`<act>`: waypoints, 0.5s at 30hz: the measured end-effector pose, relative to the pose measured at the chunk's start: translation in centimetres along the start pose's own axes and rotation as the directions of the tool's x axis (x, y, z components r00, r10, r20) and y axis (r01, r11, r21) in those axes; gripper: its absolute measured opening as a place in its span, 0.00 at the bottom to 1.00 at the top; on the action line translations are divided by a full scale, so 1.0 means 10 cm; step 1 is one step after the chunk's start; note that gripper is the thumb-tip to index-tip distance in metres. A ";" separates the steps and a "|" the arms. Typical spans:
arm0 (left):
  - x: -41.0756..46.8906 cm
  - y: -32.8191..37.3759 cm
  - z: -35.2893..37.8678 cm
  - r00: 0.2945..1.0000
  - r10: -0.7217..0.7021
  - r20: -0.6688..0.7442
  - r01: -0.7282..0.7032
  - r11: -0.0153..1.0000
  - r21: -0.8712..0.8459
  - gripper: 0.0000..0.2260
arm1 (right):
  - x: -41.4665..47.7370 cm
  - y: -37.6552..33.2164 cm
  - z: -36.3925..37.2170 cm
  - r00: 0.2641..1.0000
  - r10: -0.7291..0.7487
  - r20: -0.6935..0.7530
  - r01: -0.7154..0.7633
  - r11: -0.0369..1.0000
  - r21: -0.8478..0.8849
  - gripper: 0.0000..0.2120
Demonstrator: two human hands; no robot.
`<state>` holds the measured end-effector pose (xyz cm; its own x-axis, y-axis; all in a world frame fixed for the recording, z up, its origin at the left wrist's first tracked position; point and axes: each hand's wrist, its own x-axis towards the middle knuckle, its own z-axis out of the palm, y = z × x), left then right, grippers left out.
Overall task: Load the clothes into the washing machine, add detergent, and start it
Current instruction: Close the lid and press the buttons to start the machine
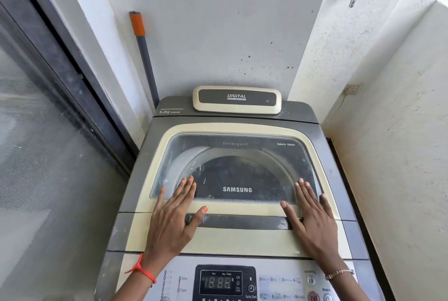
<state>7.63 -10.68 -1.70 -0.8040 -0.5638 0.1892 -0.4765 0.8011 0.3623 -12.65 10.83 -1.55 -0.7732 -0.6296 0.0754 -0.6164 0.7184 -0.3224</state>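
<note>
Now we press our left hand (173,220) and right hand (312,216), fingers spread flat and gripping nothing, on the closed washing machine lid (237,235).

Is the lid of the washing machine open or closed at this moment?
Closed. The lid lies flat on the machine, both hands, left and right, rest flat on it, and the drum shows only through its glass.

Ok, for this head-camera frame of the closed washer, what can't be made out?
- Drum contents: head view, dusty dark glass window of the grey-and-cream top-load washer lid hides them.
- Grey control panel: cut off by the bottom edge; labels too small.
- Lid handle recess: both ends covered by flat left hand and right hand.
</note>
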 end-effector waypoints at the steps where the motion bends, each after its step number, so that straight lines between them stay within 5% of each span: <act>1: 0.00 0.00 0.00 1.000 0.000 0.001 0.000 1.000 0.002 0.34 | 0.00 0.00 0.00 1.000 -0.001 0.000 0.001 1.000 0.002 0.43; 15: 0.01 0.03 -0.02 0.999 -0.023 0.024 0.023 1.000 0.015 0.33 | 0.00 0.02 0.03 0.999 -0.031 -0.040 0.031 0.999 -0.008 0.38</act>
<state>7.48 -10.52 -1.35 -0.8012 -0.5770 0.1587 -0.4999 0.7910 0.3527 -12.76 10.90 -1.88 -0.7591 -0.6393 0.1230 -0.6411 0.7010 -0.3124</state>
